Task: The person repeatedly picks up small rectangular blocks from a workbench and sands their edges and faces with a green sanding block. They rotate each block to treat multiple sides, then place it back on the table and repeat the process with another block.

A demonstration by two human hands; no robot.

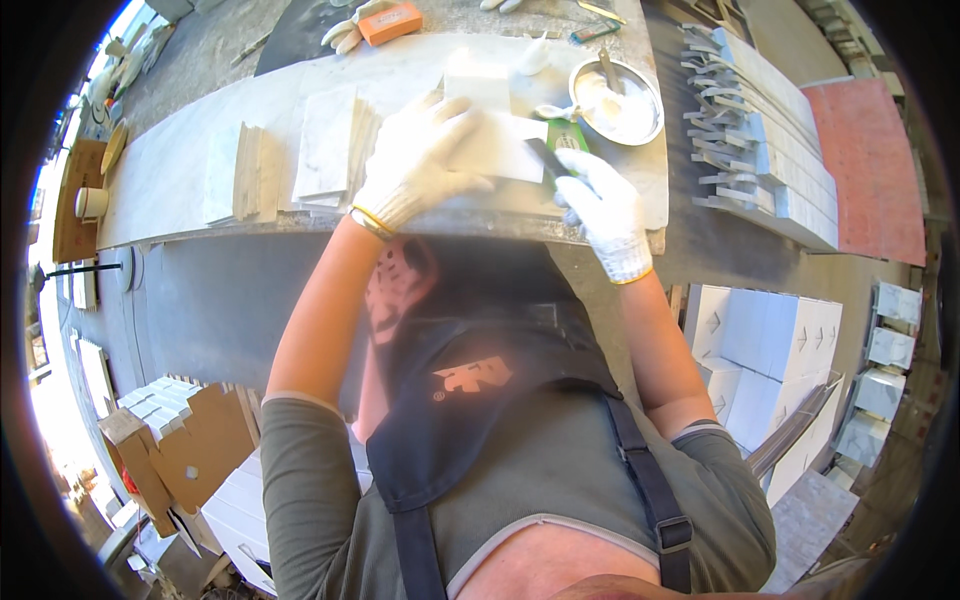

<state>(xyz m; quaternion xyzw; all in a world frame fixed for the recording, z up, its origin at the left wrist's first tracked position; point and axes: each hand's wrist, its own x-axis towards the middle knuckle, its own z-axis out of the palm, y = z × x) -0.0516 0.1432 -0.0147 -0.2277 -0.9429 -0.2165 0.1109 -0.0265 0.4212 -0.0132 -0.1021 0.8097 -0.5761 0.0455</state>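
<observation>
My left hand (pixel 425 155), in a white knit glove, reaches over the bench with its fingers stretched apart. It is next to a pale tile (pixel 515 150), washed out by glare; whether the fingers touch it I cannot make out. My right hand (pixel 605 210), gloved too, is closed round a dark flat-bladed scraper (pixel 546 158) pointing up and left toward that tile. Just beyond the scraper lies a green object (pixel 567 136). A metal bowl (pixel 652 125) of white paste stands behind it, with a spatula (pixel 609 72) in it.
Marble tiles (pixel 325 145) stand in a leaning stack left of my left hand, and another stack (pixel 230 175) is farther left. An orange box (pixel 390 23) and gloves (pixel 343 38) lie at the back. Strapped slabs (pixel 770 130) stand right; white boxes (pixel 765 340) sit below them.
</observation>
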